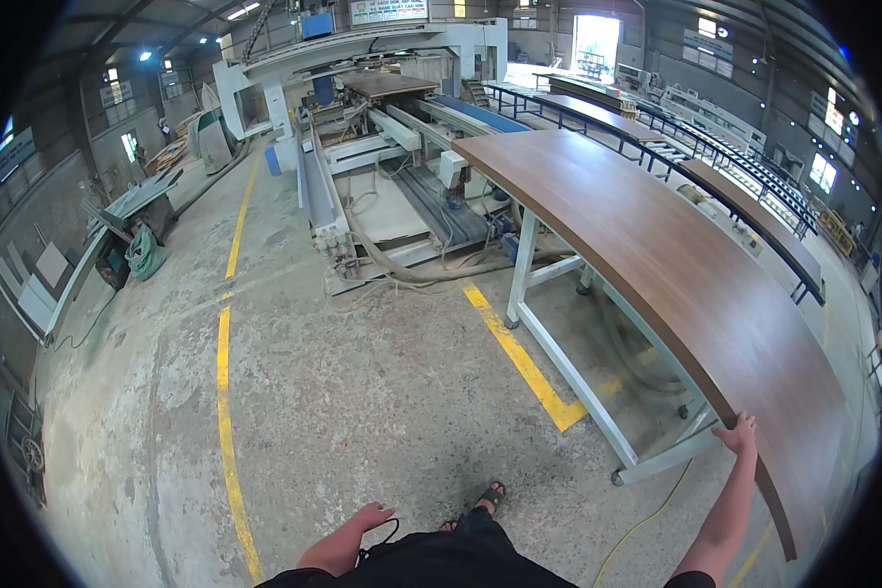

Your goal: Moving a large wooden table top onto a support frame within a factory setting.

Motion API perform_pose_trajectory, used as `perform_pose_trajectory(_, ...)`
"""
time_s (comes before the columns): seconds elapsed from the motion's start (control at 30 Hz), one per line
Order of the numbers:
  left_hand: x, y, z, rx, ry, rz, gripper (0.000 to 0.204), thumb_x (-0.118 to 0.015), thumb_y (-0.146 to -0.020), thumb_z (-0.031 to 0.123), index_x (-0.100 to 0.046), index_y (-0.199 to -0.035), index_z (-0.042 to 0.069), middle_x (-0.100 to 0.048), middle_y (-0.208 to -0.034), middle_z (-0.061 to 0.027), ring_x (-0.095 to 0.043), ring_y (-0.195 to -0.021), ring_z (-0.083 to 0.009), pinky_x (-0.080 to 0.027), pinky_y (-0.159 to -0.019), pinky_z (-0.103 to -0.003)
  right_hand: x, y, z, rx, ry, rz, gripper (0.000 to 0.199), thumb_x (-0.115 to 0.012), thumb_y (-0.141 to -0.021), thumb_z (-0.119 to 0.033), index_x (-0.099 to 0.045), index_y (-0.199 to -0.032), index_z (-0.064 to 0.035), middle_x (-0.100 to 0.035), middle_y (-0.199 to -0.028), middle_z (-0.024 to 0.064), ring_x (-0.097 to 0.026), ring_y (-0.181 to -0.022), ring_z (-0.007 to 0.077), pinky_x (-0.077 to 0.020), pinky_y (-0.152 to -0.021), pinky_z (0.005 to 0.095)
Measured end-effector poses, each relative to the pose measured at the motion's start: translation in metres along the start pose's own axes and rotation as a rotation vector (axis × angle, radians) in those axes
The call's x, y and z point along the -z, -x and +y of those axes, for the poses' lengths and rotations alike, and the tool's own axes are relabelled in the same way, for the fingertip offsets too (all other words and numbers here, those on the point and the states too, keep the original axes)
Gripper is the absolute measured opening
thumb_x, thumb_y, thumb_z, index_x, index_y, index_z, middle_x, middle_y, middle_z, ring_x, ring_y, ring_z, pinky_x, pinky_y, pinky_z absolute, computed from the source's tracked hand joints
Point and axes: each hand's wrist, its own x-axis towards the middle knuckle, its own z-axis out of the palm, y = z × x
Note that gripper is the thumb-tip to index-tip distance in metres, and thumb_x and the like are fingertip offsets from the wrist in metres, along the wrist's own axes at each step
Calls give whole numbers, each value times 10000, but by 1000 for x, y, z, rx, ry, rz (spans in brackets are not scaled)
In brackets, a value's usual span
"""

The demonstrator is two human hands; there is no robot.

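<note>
A long brown wood-look panel lies flat across the right of the view, sweeping from 1 o'clock round to 4 o'clock, its middle near 3. The right hand is on its near edge at 4 o'clock, thumb at the rim and fingers over the top face; how firmly they close on it, I cannot tell. Under the panel, toward 4 o'clock, stands a white metal frame on castors, and the panel's lower end reaches past it.

The left hand hangs at half past 6, well apart from the panel, beside a dark cord loop. Its fingers look slightly bent; how far they open, or whether they hold the cord, I cannot tell.

A sandalled foot shows at half past 5. A yellow floor line turns a corner at half past 4; another runs along the left, past 8 o'clock.

Farther out, a large white gantry machine spans 11 to 12 o'clock, roller conveyors with boards fill 1 to 2, and a green sack sits near 9.
</note>
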Motion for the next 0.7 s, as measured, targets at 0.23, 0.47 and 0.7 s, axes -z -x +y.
perform_pose_trajectory(0.23,4,-6,6,6,-7,8,841,-596,-900,680,-624,-1359,-23,-584,-1420,-280,-547,-1346,-408,-434,-1129,-446,3,10,-9,5,-8,16,1273,-887,-686,-497,-180,-1614,12,-143,-1670,318,-159,-1561,447,-265,-1252,502)
perform_pose_trajectory(0.47,1,-11,7,3,-5,-6,854,-596,-898,685,-611,-1374,-24,-579,-1429,-273,-545,-1351,-400,-434,-1131,-445,0,1,-3,11,-31,4,1252,-877,-694,-493,-190,-1618,-3,-142,-1674,312,-170,-1562,435,-268,-1248,517)
perform_pose_trajectory(0.7,5,-14,8,-13,-22,-26,872,-603,-894,687,-600,-1382,-36,-575,-1433,-274,-544,-1353,-400,-434,-1134,-441,-3,-5,4,5,-20,13,1238,-872,-702,-484,-195,-1616,3,-150,-1672,313,-174,-1562,432,-267,-1250,506)
